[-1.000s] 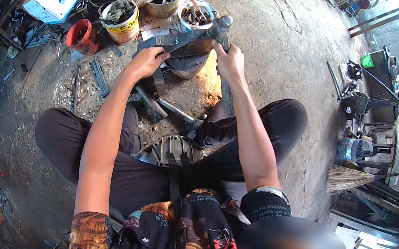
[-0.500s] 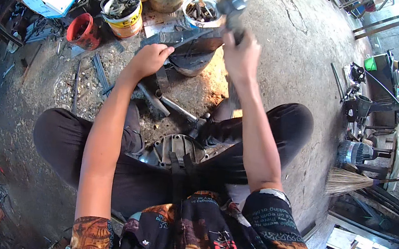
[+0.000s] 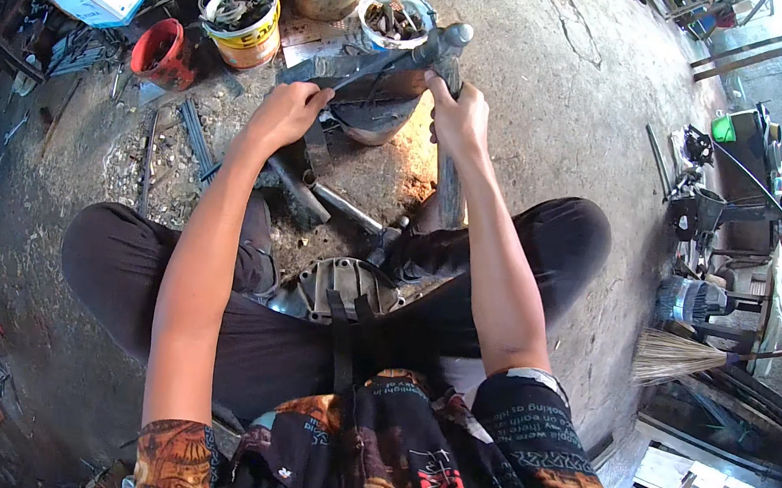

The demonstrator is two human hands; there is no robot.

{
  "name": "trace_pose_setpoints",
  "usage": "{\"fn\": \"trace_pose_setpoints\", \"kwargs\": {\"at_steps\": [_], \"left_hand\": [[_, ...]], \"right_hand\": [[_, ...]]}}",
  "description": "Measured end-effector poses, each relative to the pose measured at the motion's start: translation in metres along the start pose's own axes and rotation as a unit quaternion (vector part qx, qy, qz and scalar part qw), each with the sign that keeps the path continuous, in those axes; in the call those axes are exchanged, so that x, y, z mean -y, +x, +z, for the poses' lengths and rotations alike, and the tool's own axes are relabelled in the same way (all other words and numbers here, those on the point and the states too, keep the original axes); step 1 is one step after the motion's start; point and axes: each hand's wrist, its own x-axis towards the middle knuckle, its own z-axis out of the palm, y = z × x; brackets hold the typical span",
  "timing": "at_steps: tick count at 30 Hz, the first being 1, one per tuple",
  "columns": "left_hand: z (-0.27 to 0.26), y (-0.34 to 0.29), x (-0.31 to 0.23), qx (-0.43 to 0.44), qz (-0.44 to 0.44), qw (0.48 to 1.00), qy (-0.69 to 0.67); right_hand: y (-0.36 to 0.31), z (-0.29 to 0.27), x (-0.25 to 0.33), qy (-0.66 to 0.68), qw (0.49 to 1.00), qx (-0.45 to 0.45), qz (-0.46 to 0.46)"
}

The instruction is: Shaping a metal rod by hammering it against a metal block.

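My right hand (image 3: 463, 125) is closed round a hammer (image 3: 452, 43). Its dark handle runs down below my fist, and its head rests on or just over the far right end of a dark metal anvil block (image 3: 377, 87). At the block's left side my left hand (image 3: 291, 115) is closed, thumb and fingers pinching a thin metal strip (image 3: 359, 74) that lies along the top of the block. The part of the strip nearest the hammer head is hard to make out.
Beyond the block stand a white bucket (image 3: 425, 10) of metal bits, a yellow bucket (image 3: 268, 40) and a red bucket (image 3: 178, 58). A metal pipe (image 3: 346, 207) and a cast metal cover (image 3: 324, 290) lie between my legs. A straw broom (image 3: 677, 361) lies at right.
The hammer has come down from its raised, blurred position onto or close to the right end of the block. My right hand has lowered with it; my left hand stays nearly in place.
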Motion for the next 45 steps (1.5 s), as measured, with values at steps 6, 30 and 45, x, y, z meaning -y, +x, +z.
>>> {"fn": "trace_pose_setpoints", "kwargs": {"at_steps": [6,30,45], "left_hand": [[0.008,0.001,-0.005,-0.029,-0.002,0.999,0.023],[-0.003,-0.009,-0.031,-0.048,0.001,0.995,0.083],[0.000,-0.007,-0.034,-0.092,0.005,0.987,0.129]], "right_hand": [[-0.012,-0.019,0.020,-0.033,0.998,-0.047,-0.021],[-0.016,-0.022,0.018,-0.006,0.999,-0.038,0.030],[-0.008,-0.006,0.013,-0.124,0.989,-0.051,-0.063]]}}
